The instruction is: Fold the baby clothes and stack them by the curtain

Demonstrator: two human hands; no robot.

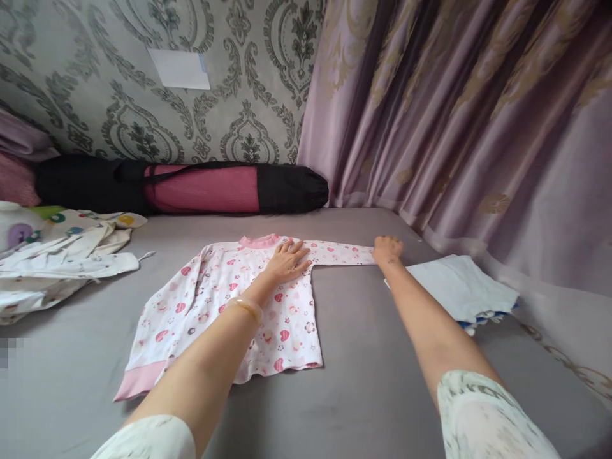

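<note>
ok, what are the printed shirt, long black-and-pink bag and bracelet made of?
Shirt: matte knit, probably cotton; soft wrinkles, no sheen.
Bag: dull fabric, likely synthetic, pink middle possibly mesh; black end bunches up like cloth.
Bracelet: smooth, glossy, looks translucent; could be stone, glass or plastic.

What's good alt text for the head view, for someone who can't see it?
The left hand lies on a heart-print shirt; the right hand grips its outstretched sleeve at the end. On the gray sheet: clothes at left, white cloth at right, a long bag behind.
</note>
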